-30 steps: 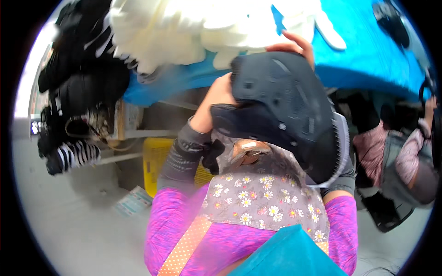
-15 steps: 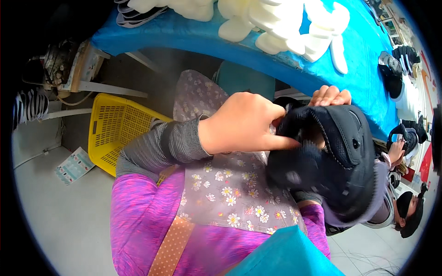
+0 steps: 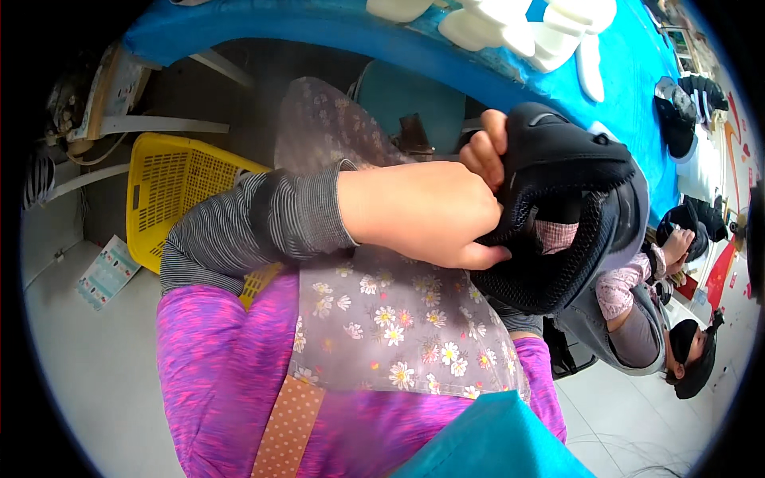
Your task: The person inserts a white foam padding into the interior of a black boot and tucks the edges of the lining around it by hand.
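Observation:
A black shoe point(image 3: 574, 151) with a padded, mesh-lined collar is held up right of centre, over the flowered apron on my lap. Its opening faces me, and a small pink checked patch shows inside. My left hand point(image 3: 430, 213) comes across from the left and grips the near left edge of the collar, thumb lying along it and the other fingers mostly hidden. At the far left side of the shoe, the curled fingers of my right hand point(image 3: 484, 150) hold it from behind. The right palm and most of that forearm are hidden by the shoe.
White foot-shaped pieces point(image 3: 550, 40) are piled on the blue-covered table point(image 3: 303, 52) ahead. A yellow plastic basket point(image 3: 147, 211) stands at left by a printed sheet point(image 3: 107, 272). At right, a co-worker point(image 3: 625, 319) handles a dark shoe point(image 3: 687, 227). A teal stool point(image 3: 410, 103) sits below the table.
The shoe has been turned and lifted, its opening now showing toward me. My right fingers have shifted left with it, and my left hand has closed in on the collar. The view has moved slightly.

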Available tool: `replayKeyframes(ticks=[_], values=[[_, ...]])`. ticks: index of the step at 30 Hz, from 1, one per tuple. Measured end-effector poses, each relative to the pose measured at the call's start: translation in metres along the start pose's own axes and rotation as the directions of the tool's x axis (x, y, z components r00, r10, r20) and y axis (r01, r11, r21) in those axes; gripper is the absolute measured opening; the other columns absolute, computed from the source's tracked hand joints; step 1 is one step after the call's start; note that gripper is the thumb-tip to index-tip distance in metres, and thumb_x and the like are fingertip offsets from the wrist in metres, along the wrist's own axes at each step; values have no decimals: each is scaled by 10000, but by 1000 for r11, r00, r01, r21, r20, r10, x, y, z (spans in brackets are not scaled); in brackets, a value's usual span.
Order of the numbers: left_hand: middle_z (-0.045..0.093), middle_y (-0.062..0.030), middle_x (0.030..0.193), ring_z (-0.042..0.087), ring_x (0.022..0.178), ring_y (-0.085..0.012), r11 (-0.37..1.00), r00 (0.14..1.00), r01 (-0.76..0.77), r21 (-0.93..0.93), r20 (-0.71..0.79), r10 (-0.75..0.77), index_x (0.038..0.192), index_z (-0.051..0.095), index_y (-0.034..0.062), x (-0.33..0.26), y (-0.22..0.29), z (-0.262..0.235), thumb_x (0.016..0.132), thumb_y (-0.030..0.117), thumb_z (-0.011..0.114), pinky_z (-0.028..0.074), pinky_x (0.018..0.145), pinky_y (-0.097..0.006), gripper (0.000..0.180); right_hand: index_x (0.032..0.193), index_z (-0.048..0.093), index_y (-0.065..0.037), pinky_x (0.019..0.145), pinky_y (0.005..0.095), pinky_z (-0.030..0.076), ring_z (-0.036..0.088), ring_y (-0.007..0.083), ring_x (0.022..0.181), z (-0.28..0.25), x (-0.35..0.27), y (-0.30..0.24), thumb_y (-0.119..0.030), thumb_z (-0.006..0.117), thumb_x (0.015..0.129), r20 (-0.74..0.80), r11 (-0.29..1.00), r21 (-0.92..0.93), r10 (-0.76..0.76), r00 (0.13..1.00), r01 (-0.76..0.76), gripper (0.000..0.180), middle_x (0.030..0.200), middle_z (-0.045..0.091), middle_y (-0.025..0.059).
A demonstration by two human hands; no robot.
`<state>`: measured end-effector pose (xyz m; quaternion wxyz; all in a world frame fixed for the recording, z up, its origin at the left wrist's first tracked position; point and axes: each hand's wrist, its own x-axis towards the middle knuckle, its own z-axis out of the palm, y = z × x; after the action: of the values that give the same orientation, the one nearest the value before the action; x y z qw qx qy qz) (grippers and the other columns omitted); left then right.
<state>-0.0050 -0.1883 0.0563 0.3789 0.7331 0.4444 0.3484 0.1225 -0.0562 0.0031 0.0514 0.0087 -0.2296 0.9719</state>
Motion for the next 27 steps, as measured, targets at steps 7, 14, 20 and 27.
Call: replayKeyframes(ticks=[7,14,20,27], values=[[643,-199,669,650,654,-386,952,938,306,-24,-161,-306,731,680,-6,-11,-12,-7,862,425,647,513,630,-466,452,815,484,-98,600,300,395,497,184,660,-23,-18,-1,-320,602,957,-134,849,-407,-422,897,338,289,694,501,33],[579,-169,643,585,597,-367,998,937,-47,-44,-349,29,787,640,25,1,-15,-4,894,324,681,454,559,-409,320,827,539,-103,628,377,438,535,244,704,-54,-20,-1,-312,651,930,40,898,-290,-335,941,332,258,783,537,79],[603,-183,690,621,662,-356,994,969,-22,-107,-248,-6,879,650,16,0,-22,-2,899,306,670,471,601,-420,291,855,544,-99,643,377,448,544,245,718,-41,-20,-3,-303,657,928,54,939,-222,-257,965,262,244,801,552,88],[605,-147,673,625,646,-339,889,744,248,386,-663,80,789,640,55,5,-28,-10,766,292,749,481,559,-417,262,887,549,-94,660,376,459,554,247,734,-44,-24,-13,-292,665,926,40,868,-365,-348,937,338,232,823,570,100]])
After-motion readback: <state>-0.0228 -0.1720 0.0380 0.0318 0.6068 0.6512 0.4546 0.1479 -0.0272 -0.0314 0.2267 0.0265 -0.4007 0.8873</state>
